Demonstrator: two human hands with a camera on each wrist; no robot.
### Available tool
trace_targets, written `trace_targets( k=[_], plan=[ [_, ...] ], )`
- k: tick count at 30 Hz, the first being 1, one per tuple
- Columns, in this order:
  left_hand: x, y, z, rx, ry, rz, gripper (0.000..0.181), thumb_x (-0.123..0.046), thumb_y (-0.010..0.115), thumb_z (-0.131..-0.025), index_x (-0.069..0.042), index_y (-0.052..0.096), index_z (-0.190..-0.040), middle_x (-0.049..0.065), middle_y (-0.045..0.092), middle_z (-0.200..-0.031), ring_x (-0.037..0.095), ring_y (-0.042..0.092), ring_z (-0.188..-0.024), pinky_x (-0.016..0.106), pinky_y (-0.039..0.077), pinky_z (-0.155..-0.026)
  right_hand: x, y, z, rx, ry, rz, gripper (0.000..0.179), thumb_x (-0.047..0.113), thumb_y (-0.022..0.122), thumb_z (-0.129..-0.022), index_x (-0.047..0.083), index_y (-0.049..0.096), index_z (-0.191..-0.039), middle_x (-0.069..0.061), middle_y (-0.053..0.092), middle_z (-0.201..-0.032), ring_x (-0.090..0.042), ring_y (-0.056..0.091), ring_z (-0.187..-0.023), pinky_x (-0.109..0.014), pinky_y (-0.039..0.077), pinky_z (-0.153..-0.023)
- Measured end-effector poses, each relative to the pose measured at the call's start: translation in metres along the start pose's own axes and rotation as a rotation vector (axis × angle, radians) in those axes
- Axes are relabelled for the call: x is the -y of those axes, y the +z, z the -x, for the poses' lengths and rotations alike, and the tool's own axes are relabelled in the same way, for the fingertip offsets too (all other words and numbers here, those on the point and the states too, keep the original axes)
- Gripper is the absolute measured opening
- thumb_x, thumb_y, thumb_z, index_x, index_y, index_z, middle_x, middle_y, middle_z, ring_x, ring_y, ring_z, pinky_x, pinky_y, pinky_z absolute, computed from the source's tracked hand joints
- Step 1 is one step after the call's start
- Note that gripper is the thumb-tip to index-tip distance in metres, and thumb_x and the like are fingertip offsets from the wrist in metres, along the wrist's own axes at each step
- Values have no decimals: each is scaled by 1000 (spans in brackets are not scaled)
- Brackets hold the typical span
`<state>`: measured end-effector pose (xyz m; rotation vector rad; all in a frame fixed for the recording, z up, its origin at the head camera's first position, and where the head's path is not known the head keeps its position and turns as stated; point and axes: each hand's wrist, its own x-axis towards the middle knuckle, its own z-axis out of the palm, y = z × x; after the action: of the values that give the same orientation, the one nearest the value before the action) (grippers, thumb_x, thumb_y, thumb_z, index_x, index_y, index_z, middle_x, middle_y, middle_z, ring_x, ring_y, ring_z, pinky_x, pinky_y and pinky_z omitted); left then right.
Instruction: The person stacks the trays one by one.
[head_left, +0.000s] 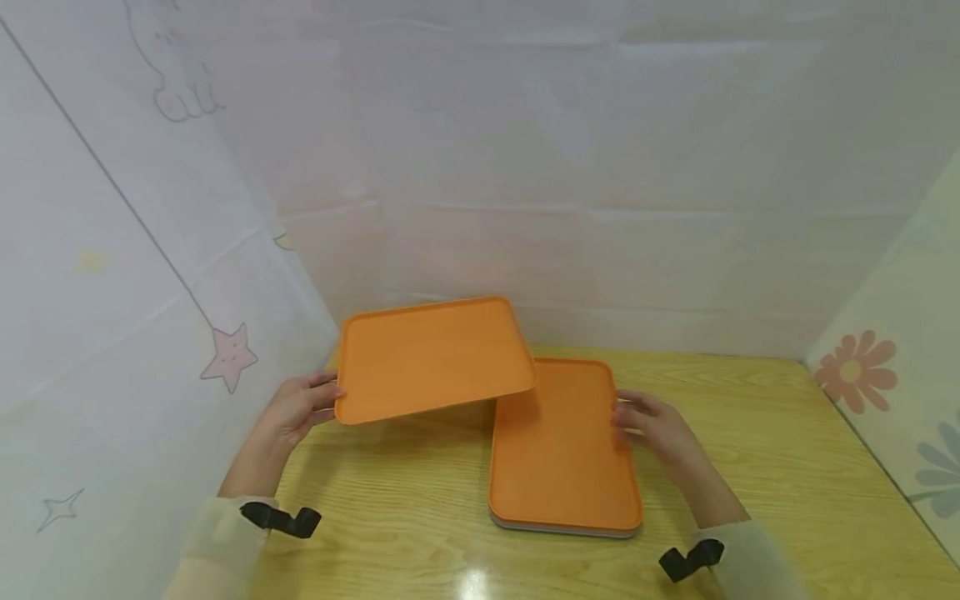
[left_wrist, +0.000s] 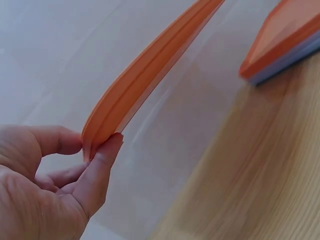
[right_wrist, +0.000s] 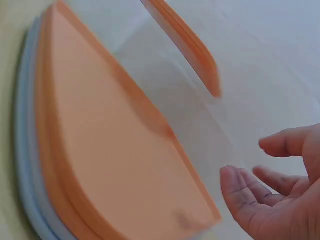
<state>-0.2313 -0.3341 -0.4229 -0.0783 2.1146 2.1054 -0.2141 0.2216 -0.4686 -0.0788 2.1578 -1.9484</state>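
My left hand (head_left: 298, 408) pinches the left edge of an orange tray (head_left: 435, 358), thumb on one face and fingers on the other. This tray is raised off the table and tilted, its right corner overlapping the stack in the head view. Below it to the right lies a stack of trays (head_left: 566, 467), orange on top, with pale bluish-grey ones (right_wrist: 25, 140) underneath. Beside the stack's right edge is my right hand (head_left: 656, 429), its fingers loosely bent and apart. The right wrist view has this hand holding nothing, with a gap between it and the stack.
The wooden table (head_left: 390, 492) runs back to a pale sheet (head_left: 585, 183) hung behind it. Printed side sheets stand left and right, with a pink star (head_left: 229, 358) on the left one and a flower (head_left: 855, 372) on the right. A black camera mount sits on each wrist.
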Motion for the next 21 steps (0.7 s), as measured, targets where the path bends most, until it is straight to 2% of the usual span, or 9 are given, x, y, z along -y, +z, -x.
trace_targets(
  k=[3, 9, 13, 16, 21],
  plan=[
    [0, 25, 2, 5, 8, 39, 65, -2, 58, -101, 16, 23, -152, -8, 70, -97, 8, 71, -87, 26, 60, -77, 3, 21, 5, -13, -5, -116, 60, 20, 56, -105, -4, 31, -154, -28, 41, -151, -17, 64, -115, -37, 54, -100],
    [2, 76, 5, -11, -7, 176, 59, 2, 58, -100, 15, 30, -150, -4, 70, -99, 10, 71, -87, 27, 60, -78, 8, 59, 14, -76, 0, -484, 58, 11, 56, -104, -4, 30, -154, -13, 55, -138, -20, 64, -119, -39, 51, -104],
    [3, 109, 9, -30, -12, 231, 56, 2, 59, -99, 13, 35, -148, -2, 70, -101, 12, 71, -88, 28, 61, -79, 11, 79, 18, -108, -25, -645, 56, 10, 55, -104, -2, 31, -152, -8, 58, -132, -21, 63, -120, -41, 50, -106],
    [5, 131, 13, -25, 0, 280, 54, 3, 60, -98, 12, 38, -147, 0, 70, -104, 14, 71, -90, 30, 61, -80, 15, 92, 22, -131, -51, -741, 47, 11, 57, -104, 3, 38, -146, -7, 60, -130, -23, 63, -121, -43, 49, -106],
    [12, 162, 17, 2, -1, 354, 52, 3, 61, -97, 8, 42, -145, 1, 70, -106, 16, 70, -91, 32, 61, -82, 22, 106, 28, -164, -97, -890, 23, 12, 59, -103, 13, 51, -125, 1, 63, -116, -21, 64, -112, -46, 47, -109]
  ],
)
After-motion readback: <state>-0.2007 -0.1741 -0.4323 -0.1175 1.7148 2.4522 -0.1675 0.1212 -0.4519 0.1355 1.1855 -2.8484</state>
